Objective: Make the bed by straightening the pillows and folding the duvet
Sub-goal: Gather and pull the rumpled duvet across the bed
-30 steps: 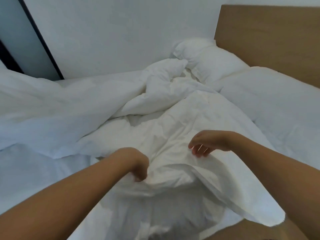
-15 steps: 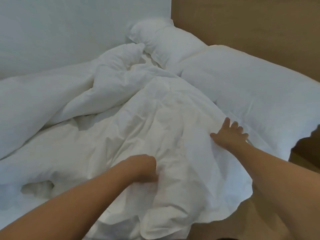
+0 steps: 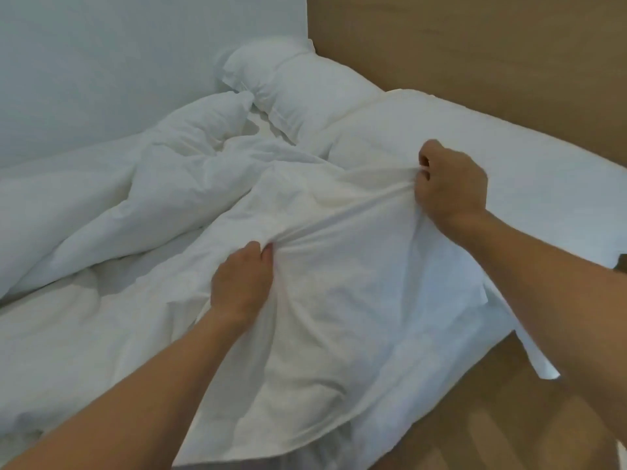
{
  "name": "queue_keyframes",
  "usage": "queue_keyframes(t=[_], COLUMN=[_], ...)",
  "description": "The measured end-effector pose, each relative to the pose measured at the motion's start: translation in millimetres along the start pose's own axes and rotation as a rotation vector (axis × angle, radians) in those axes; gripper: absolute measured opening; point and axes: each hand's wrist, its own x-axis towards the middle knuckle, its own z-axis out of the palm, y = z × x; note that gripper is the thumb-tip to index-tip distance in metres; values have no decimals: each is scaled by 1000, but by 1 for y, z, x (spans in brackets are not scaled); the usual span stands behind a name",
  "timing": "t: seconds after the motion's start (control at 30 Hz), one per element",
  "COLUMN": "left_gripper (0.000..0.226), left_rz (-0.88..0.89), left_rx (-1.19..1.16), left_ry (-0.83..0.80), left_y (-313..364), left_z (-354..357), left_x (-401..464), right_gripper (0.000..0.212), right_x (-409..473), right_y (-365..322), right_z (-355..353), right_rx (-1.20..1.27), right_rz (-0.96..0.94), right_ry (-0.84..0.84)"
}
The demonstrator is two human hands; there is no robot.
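Since half a second ago the right hand, then flat, has closed on the duvet at centre right. The left hand also grips cloth, fingers curled, at frame centre. Fabric stretched taut between them, probably to find an edge. Two pillows lie upper centre against the headboard, not yet straightened.

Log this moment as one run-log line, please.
left hand: grips duvet | right hand: grips duvet | duvet: bunched, taut between hands | pillows: at headboard
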Motion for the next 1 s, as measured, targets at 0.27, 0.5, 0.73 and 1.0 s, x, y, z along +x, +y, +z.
queue_keyframes(t=[0.27,0.5,0.73,1.0], left_gripper=[54,29,47,122], left_rz=[178,186,-13,-180], left_rx=[412,309,355,267], left_ry=[-877,-742,-358,-519], left_y=[20,0,-71,-154], left_z=[33,-55,-96,-37], left_x=[-25,87,201,331], right_gripper=[37,44,52,56], right_x=[-44,10,85,193], right_y=[6,-77,-173,-215], right_z=[47,61,110,247], right_rx=[-502,-175,103,108], right_rz=[-1,-30,-46,-31], right_ry=[-881,-787,-772,-824])
